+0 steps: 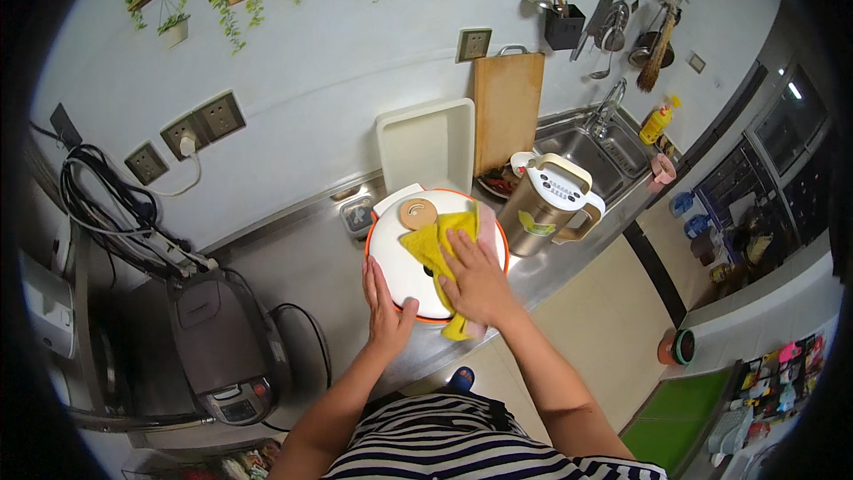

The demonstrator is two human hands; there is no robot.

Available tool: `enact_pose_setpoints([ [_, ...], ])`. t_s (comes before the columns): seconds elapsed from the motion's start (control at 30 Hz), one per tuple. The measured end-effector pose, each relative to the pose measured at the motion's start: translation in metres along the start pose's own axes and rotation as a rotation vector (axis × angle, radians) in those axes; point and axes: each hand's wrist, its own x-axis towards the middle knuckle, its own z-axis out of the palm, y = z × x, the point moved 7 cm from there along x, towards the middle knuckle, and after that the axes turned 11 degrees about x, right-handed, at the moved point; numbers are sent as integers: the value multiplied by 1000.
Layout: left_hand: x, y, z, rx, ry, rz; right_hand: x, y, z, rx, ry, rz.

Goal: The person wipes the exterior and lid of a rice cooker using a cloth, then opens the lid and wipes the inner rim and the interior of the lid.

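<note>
A round white lidded appliance (400, 267) with an orange rim and a tan round knob stands on the stainless steel counter (300, 247) before me. My left hand (388, 313) rests against its near left side, fingers spread along the rim. My right hand (481, 278) presses a yellow and pink cloth (426, 245) flat onto the right part of the white top. The cloth's lower end hangs over the near rim. A dark spot on the top is partly covered by the cloth.
A soy milk maker (536, 213) stands close on the right, before the sink (576, 150). Behind are a white plastic tub (430, 140), a wooden cutting board (508, 107) and a small lidded container (357, 217). A rice cooker (216, 337) with a black cord stands at left.
</note>
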Motion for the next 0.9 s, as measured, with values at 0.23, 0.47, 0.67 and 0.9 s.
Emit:
enact_pose_setpoints([
  [0.23, -13, -13, 4, -53, 19, 142, 16, -59, 19, 132, -131, -281],
  [0.47, -16, -24, 15, -122, 52, -9, 70, -66, 44, 212, -127, -311],
  [0.67, -26, -33, 23, -790, 140, -265, 61, -68, 46, 190, -49, -316],
  [0.9, -25, -36, 1, -743, 264, -410, -15, -73, 20, 123, -25, -290],
])
